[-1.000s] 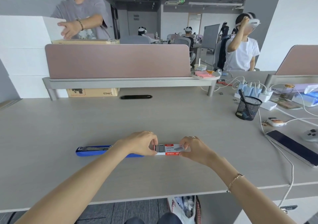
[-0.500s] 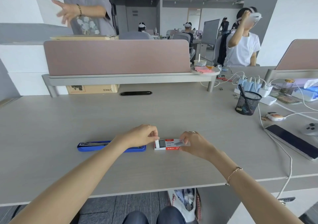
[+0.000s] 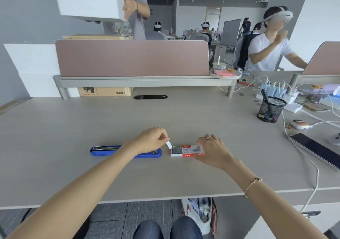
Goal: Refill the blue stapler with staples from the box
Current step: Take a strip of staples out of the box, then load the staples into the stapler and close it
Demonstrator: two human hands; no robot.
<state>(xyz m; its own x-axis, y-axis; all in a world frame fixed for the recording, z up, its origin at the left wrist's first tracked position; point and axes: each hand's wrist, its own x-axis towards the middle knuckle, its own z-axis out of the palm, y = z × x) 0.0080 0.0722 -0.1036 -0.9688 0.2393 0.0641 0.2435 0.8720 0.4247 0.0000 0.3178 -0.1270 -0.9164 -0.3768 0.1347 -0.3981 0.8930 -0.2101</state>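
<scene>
1. Head view: a pale table (image 3: 73, 137) seen from above, both bare forearms reaching forward. The blue stapler (image 3: 103, 151) lies flat, opened out full length, its metal staple channel facing up.
2. Just right of it, not touching, sits the small red-and-white staple box (image 3: 186, 151), its left end open, grey staples (image 3: 177, 149) showing inside.
3. The left hand (image 3: 150, 140) pinches the box's white end flap (image 3: 168, 144), lifting it. The right hand (image 3: 211, 149) grips the box's right end, steadying it.
4. The box looks light and flimsy. Staple strips are likely brittle; best pinched along their long sides.
</scene>
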